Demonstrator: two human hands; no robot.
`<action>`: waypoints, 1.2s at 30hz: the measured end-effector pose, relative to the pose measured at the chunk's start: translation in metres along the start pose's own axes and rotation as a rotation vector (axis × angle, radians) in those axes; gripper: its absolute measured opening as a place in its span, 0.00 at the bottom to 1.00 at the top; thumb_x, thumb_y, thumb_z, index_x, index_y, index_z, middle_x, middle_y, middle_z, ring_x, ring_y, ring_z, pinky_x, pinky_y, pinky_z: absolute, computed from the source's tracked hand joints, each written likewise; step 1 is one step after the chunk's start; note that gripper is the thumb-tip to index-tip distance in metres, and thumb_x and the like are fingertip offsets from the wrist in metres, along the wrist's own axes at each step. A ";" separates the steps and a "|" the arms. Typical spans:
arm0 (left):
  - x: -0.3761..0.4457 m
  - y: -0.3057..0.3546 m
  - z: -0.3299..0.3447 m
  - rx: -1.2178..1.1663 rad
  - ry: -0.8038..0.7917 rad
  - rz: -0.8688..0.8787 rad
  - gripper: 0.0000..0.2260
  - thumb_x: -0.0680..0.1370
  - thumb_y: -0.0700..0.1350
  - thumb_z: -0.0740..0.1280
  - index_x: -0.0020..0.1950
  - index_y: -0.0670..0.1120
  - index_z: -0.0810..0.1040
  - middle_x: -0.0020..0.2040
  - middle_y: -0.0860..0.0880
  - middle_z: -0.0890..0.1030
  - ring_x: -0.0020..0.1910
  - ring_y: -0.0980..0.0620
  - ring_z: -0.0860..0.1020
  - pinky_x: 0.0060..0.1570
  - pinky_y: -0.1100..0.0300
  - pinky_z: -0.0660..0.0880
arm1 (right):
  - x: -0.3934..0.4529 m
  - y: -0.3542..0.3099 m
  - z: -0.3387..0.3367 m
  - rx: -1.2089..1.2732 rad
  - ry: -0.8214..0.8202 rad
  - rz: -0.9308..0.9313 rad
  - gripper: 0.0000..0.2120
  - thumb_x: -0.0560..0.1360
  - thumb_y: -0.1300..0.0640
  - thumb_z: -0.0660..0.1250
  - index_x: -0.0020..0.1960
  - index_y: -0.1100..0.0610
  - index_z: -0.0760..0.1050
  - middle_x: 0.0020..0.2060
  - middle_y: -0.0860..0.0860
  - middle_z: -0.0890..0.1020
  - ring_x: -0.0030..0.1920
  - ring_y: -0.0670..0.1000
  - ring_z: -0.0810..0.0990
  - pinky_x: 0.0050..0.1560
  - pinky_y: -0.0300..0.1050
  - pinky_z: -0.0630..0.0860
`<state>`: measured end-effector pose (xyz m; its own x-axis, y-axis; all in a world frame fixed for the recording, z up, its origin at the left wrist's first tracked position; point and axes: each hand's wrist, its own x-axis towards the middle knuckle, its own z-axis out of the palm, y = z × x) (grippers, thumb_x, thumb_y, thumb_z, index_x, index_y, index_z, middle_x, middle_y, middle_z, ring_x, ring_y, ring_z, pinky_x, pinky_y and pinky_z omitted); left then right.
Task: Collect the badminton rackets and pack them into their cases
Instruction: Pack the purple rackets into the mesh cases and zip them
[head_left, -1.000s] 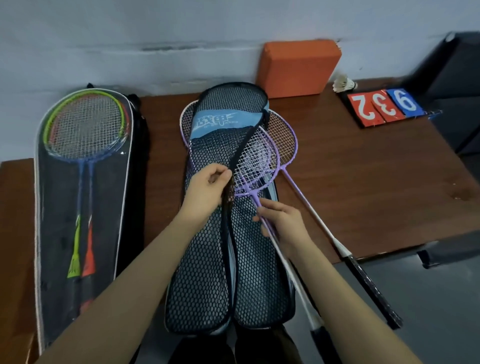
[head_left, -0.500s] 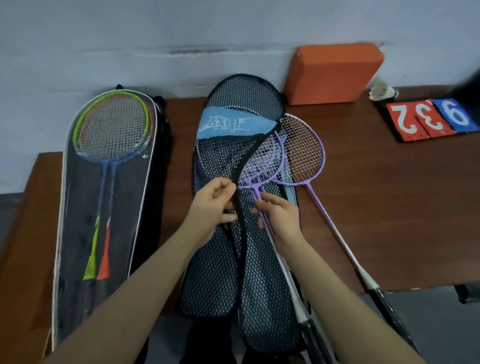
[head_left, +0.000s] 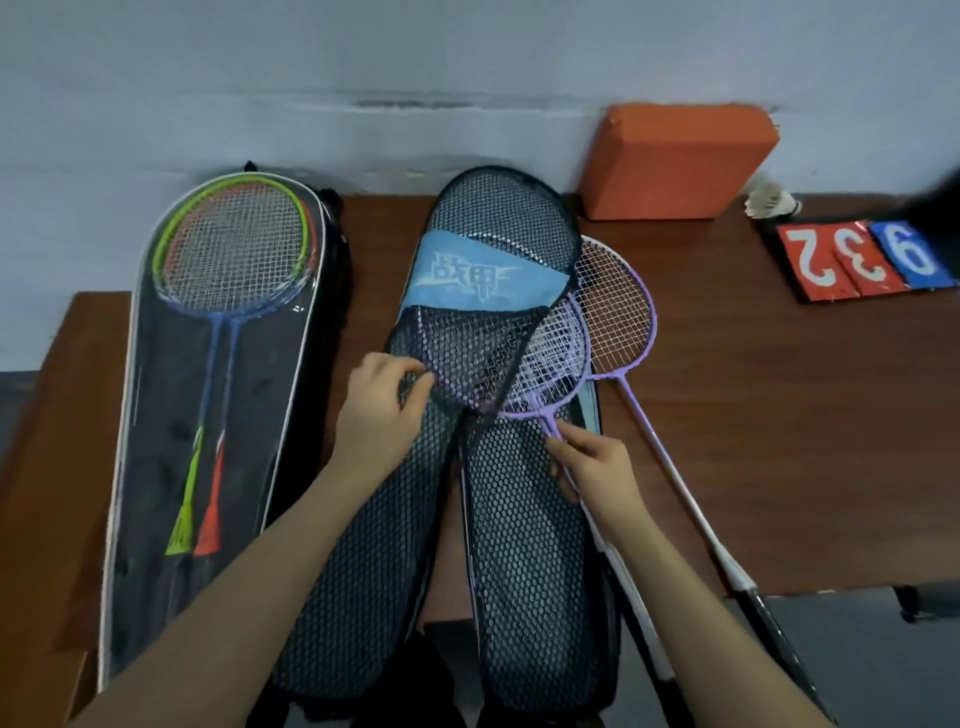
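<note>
While left hand (head_left: 382, 410) pinches mesh case (head_left: 498, 218); right hand (head_left: 597, 462) pinches purple racket (head_left: 558, 353)

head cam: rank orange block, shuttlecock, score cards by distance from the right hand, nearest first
From the right hand, in the head view:
1. Orange block, up against the wall, slightly right of the hand.
2. Shuttlecock, farther right, by the wall.
3. Score cards, far right on the table.
Shuttlecock and score cards are close; their order is a weak call.

**Rackets and cases on the desk**

A black mesh case (head_left: 519, 545) lies mid-desk, overhanging the front edge, one purple racket (head_left: 556, 364) half inside, another (head_left: 623, 332) beside it. At the left edge, a clear-fronted case (head_left: 156, 415) holds two rackets (head_left: 234, 260).
</note>
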<state>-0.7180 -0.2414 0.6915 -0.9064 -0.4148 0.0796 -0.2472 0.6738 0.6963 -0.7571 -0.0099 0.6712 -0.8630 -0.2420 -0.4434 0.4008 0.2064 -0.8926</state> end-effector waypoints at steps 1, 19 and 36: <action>0.003 -0.005 0.001 0.060 0.022 -0.016 0.12 0.78 0.46 0.64 0.56 0.40 0.77 0.53 0.42 0.75 0.53 0.44 0.72 0.54 0.52 0.69 | -0.004 0.002 -0.004 -0.002 -0.003 0.000 0.10 0.77 0.63 0.63 0.54 0.57 0.81 0.27 0.54 0.71 0.23 0.49 0.63 0.24 0.42 0.60; 0.032 -0.026 0.004 -0.190 -0.093 -0.255 0.04 0.76 0.42 0.66 0.44 0.43 0.78 0.44 0.46 0.80 0.44 0.49 0.77 0.48 0.58 0.70 | -0.014 0.010 -0.006 -0.068 0.183 0.012 0.15 0.76 0.62 0.65 0.62 0.58 0.77 0.23 0.49 0.74 0.23 0.47 0.64 0.24 0.38 0.62; -0.001 -0.031 0.001 -0.194 -0.043 -0.121 0.01 0.73 0.36 0.68 0.42 0.40 0.78 0.43 0.43 0.77 0.41 0.51 0.74 0.41 0.68 0.66 | -0.011 -0.026 0.032 0.200 0.059 0.082 0.03 0.75 0.67 0.65 0.44 0.62 0.77 0.29 0.57 0.78 0.23 0.51 0.68 0.24 0.42 0.68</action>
<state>-0.7099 -0.2615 0.6691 -0.8890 -0.4561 -0.0399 -0.2880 0.4893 0.8232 -0.7475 -0.0432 0.6967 -0.8389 -0.1754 -0.5153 0.5187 0.0294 -0.8545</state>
